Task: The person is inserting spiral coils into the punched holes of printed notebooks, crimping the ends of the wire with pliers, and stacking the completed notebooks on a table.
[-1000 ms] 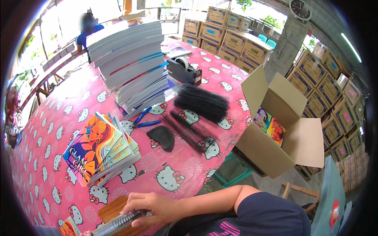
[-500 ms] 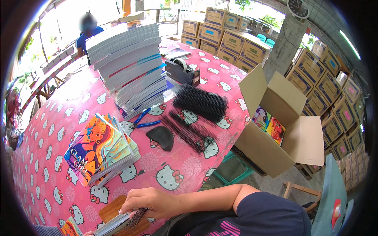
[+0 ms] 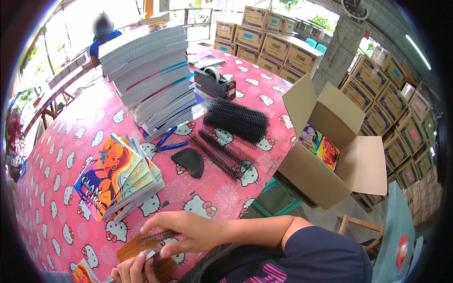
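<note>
Near the near edge of the pink-covered table [image 3: 177, 192], the left hand [image 3: 133, 270] pinches a mostly hidden notebook [image 3: 150, 255] by its pale edge. The right hand [image 3: 191, 236] is spread around a black spiral coil [image 3: 165, 234]; contact I cannot tell. Probably the notebook is light, its pages bendable, the coil springy; better to hold beside the spine.

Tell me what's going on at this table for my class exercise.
The person's left hand pinches a pale-edged piece, mostly hidden, by a wooden board. The right hand is spread around a dark coil; contact is unclear. Beyond them on the pink table lie illustrated books, blue-handled pliers and more black coils, near a tall paper stack. An open carton beside the table holds colourful books.
</note>
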The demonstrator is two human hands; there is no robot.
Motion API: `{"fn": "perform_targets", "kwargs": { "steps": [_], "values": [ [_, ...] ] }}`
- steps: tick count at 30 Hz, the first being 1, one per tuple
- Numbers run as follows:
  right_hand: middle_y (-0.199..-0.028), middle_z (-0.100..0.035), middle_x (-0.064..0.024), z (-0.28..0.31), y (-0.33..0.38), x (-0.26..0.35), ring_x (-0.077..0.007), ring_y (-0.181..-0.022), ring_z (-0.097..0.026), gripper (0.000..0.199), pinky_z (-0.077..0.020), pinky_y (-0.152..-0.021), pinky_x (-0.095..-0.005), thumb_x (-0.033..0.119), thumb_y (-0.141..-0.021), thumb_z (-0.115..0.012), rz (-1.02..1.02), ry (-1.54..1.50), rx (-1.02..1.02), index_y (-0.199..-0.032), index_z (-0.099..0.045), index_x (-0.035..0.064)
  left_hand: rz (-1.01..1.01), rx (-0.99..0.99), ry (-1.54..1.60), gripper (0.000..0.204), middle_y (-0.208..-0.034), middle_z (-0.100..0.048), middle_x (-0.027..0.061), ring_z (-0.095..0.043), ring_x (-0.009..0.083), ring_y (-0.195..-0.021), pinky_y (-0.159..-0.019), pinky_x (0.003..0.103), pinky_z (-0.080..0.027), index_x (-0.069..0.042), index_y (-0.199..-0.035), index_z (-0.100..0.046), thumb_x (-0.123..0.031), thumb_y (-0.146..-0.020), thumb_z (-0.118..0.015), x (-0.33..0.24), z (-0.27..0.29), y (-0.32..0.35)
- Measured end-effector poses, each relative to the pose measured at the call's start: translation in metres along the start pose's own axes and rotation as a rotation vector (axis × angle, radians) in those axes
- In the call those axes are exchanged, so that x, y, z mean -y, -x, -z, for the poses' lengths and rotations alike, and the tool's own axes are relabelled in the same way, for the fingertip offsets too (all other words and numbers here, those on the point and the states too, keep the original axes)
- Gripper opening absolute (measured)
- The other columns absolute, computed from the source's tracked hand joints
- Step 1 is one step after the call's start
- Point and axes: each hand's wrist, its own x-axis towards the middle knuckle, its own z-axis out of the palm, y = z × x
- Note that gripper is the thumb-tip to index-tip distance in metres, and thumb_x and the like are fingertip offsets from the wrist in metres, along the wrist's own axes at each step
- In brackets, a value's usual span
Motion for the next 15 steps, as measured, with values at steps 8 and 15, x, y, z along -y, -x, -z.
{"fn": "perform_targets", "kwargs": {
  "steps": [8, 15],
  "values": [
    [-0.094, -0.060, -0.0130, 0.027, 0.008, 0.005, -0.0233, -0.083, -0.059, 0.042, -0.0462, -0.076, -0.0336, 0.007, -0.093, -0.049, -0.259, 0.130, 0.101, -0.134, -0.042, 0.0052, 0.128, -0.012, 0.061, 0.022, -0.084, -0.061, 0.0001, -0.055, 0.0209, -0.082, -0.078, 0.037, -0.037, -0.013, -0.091, -0.071, -0.010, -0.069, -0.072, -0.009, 0.000, -0.009],
    [-0.084, -0.056, -0.0054, 0.015, -0.007, 0.009, -0.0150, -0.077, -0.054, 0.027, -0.0430, -0.066, -0.0271, 0.003, -0.080, -0.066, -0.079, 0.161, 0.116, -0.107, -0.066, 0.0052, 0.238, -0.057, 0.159, 0.018, -0.078, -0.059, 0.0015, -0.054, 0.0195, -0.076, -0.071, 0.032, -0.038, -0.009, -0.086, -0.069, -0.010, -0.069, -0.075, -0.013, 0.006, -0.009]
  ]
}}
